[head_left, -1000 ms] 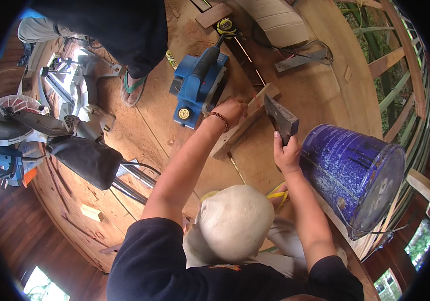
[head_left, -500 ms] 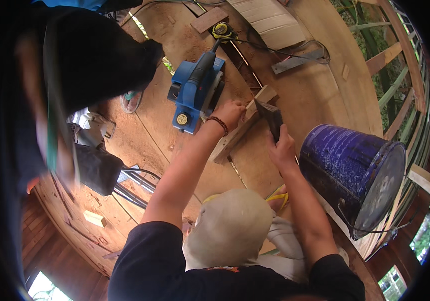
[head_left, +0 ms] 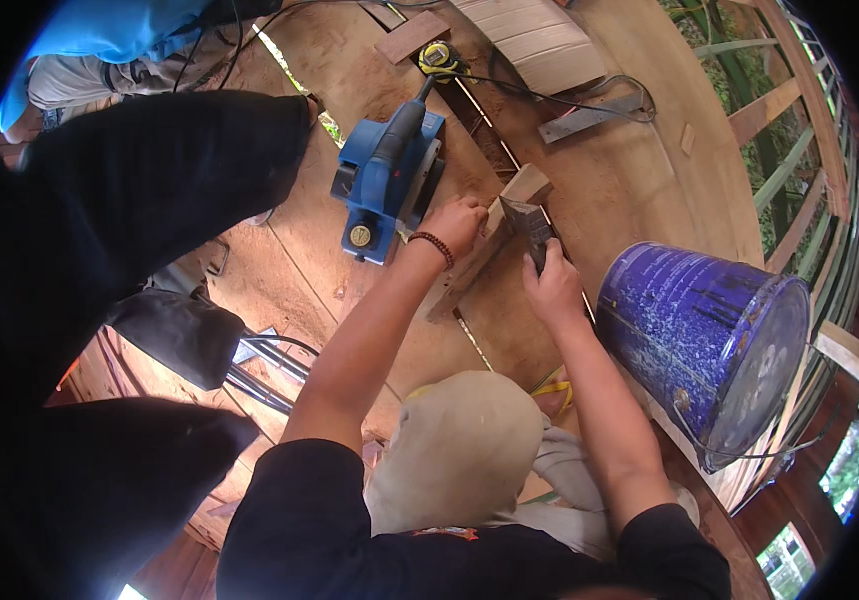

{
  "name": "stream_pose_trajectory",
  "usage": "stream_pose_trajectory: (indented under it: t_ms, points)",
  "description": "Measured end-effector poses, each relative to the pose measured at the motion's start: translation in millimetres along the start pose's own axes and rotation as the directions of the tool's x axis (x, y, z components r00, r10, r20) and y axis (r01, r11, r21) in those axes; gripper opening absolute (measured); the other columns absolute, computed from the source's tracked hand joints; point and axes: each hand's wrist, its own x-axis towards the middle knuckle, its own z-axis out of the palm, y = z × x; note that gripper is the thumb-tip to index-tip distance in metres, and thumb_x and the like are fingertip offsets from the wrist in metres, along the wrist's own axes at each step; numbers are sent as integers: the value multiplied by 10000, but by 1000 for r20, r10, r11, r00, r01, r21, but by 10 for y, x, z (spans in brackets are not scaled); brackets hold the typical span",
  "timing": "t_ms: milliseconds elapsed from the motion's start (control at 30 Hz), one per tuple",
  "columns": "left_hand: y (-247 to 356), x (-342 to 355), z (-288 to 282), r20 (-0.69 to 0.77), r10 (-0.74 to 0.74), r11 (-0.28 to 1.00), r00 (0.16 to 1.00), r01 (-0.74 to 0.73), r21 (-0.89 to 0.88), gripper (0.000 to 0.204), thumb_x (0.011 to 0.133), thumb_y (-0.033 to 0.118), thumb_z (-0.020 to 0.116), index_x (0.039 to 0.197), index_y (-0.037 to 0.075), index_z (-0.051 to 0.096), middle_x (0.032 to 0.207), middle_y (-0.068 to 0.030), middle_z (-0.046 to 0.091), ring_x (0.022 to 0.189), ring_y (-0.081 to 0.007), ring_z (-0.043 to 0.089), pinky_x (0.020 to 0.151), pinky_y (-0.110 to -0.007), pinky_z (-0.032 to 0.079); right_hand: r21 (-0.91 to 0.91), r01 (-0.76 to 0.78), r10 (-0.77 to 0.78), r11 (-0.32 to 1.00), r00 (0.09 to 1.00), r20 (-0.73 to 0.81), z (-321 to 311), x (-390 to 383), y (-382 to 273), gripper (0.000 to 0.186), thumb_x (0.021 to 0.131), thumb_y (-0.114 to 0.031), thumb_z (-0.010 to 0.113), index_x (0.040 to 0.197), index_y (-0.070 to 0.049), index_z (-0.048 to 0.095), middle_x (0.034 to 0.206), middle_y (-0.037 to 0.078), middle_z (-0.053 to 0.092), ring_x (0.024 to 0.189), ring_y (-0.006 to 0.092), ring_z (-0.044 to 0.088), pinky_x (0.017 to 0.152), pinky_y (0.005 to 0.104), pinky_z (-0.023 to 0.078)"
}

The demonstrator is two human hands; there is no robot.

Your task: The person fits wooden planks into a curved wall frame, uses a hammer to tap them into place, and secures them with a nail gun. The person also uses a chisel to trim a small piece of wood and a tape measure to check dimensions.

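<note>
My right hand [head_left: 552, 285] is closed on a dark, broad-bladed tool [head_left: 526, 225], whose blade rests on or just over a pale wooden block [head_left: 527, 182] lying diagonally on the board. Just left of the blade, my left hand [head_left: 454, 228], with a bead bracelet at the wrist, has curled fingertips at the block's side; what they hold, if anything, is too small to make out. A blue electric planer [head_left: 389, 170] lies beside my left hand. A yellow tape measure [head_left: 437, 57] sits beyond the planer's handle.
A person in dark clothing [head_left: 119, 190] fills the left side, another in blue [head_left: 119, 25] behind. A large blue bucket [head_left: 694, 350] lies tipped at right, beside an open slatted wall [head_left: 779, 120]. Power cords, offcuts and a black bag [head_left: 174, 335] lie about the boards.
My right hand has moved up and leftward, bringing the blade down onto the block. The dark-clothed person has moved across the left side, covering the saw and uncovering someone in blue.
</note>
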Motion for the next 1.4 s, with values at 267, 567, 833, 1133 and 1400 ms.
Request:
stream_pose_trajectory:
  t_ms: [267,567,833,1133,1400]
  points:
    - [3,-65,43,-108,6,995,994,-17,-102,76,840,57,672,876,101,722,951,-125,663,994,-350,651,867,-443,535,75,-24,26,997,999,-22,-20,8,22,354,957,-233,656,1192,18,570,919,294,691,865,511,669,739,548,529]
    - [216,-55,229,-327,81,983,942,-130,-132,75,871,154,699,857,80,706,892,-126,661,917,-350,659,816,-449,543,98,-54,69,994,986,-153,30,-233,61,388,969,-289,664,1171,28,565,901,296,680,858,495,678,710,535,517]
    - [418,-65,191,-358,59,979,932,-124,-162,119,881,194,711,840,84,691,892,-113,649,885,-326,670,756,-450,560,64,-54,58,996,996,-65,9,-123,88,375,950,-269,661,1224,-30,568,939,258,703,850,471,690,730,537,549]
    - [163,-197,153,-420,6,978,908,-93,-187,26,871,99,714,864,75,705,887,-110,671,812,-353,681,712,-444,559,103,3,9,995,993,-120,110,-61,130,361,943,-208,686,1205,1,549,899,273,677,823,491,664,690,535,522]
    - [166,-174,286,-404,-82,963,911,-32,-268,55,873,112,726,879,66,696,892,-128,671,835,-363,684,722,-458,555,91,34,-19,995,987,-160,61,-206,5,344,961,-209,675,1193,12,552,884,264,675,837,477,672,691,523,520]
